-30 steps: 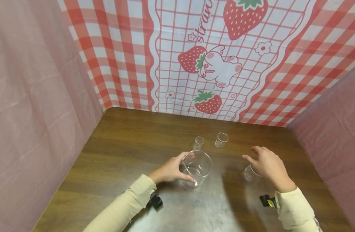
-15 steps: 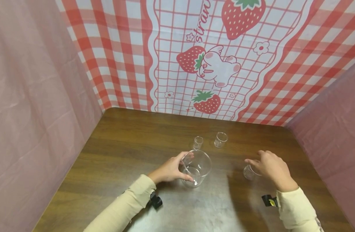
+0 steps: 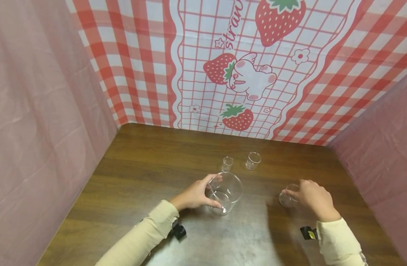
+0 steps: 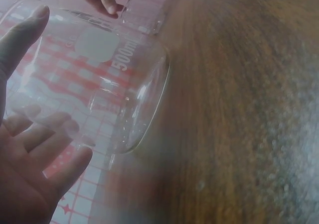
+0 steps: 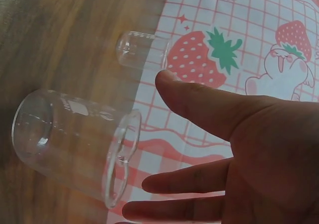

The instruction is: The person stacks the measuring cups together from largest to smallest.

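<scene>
A large glass beaker [image 3: 230, 192] stands upright on the wooden table, and its 500 ml mark [image 4: 121, 58] is legible in the left wrist view. My left hand [image 3: 196, 194] holds it from the left, thumb on the near side and fingers around the far side. To the right stands a smaller glass beaker [image 3: 286, 199], partly hidden by my right hand [image 3: 315, 198]. In the right wrist view that hand's thumb and fingers [image 5: 187, 178] are spread around the rim end of the beaker [image 5: 70, 129], apart from the glass.
Two more small beakers stand behind the large one: a tiny one [image 3: 227, 163] close to it and a slightly bigger one [image 3: 253, 161] farther right. A strawberry-print cloth [image 3: 196, 88] hangs at the table's [image 3: 147, 159] back edge. Pink curtains [image 3: 54, 122] flank both sides.
My right hand has lowered and shifted slightly right, its thumb and fingers now at the level of the smaller beaker's rim. My left hand and the large beaker have stayed in place.
</scene>
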`<state>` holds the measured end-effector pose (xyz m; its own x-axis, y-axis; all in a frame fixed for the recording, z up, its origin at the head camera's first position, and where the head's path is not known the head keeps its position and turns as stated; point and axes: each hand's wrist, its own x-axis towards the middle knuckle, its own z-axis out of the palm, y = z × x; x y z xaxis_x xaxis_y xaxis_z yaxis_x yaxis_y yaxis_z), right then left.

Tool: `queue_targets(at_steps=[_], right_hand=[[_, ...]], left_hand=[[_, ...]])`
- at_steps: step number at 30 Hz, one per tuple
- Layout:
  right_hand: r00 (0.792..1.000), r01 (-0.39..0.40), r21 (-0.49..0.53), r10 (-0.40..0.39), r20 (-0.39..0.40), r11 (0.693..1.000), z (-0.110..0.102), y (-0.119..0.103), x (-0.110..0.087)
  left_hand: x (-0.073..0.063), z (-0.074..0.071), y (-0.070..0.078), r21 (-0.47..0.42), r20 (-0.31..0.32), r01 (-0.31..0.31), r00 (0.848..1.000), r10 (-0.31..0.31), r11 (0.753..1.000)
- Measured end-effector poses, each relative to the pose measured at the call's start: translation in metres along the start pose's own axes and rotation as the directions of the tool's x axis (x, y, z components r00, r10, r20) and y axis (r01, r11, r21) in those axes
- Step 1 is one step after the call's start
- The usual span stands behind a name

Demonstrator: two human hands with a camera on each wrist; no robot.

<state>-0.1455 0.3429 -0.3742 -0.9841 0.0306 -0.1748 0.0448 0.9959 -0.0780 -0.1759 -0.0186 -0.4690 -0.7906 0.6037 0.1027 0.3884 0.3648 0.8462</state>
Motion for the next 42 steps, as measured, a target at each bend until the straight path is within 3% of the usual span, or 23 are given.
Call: queue_targets(at_steps=[13,31,42], right_hand=[[0.996,-0.067,0.013,0.066,0.055,0.998,0.008,0.003,0.003],[0.999,-0.046,0.068,0.046,0.003,0.997,0.017,0.005,0.006],[0.997,-0.004,0.095,0.012,-0.080,0.995,0.017,0.007,0.006]], left_hand=[[0.000,0.001,-0.003,-0.016,-0.003,-0.009,1.000,0.009,1.000],[0.001,0.002,-0.004,-0.037,0.001,-0.008,1.000,0.008,0.999],[0.001,0.003,-0.006,-0.055,-0.001,-0.016,1.000,0.016,0.998]])
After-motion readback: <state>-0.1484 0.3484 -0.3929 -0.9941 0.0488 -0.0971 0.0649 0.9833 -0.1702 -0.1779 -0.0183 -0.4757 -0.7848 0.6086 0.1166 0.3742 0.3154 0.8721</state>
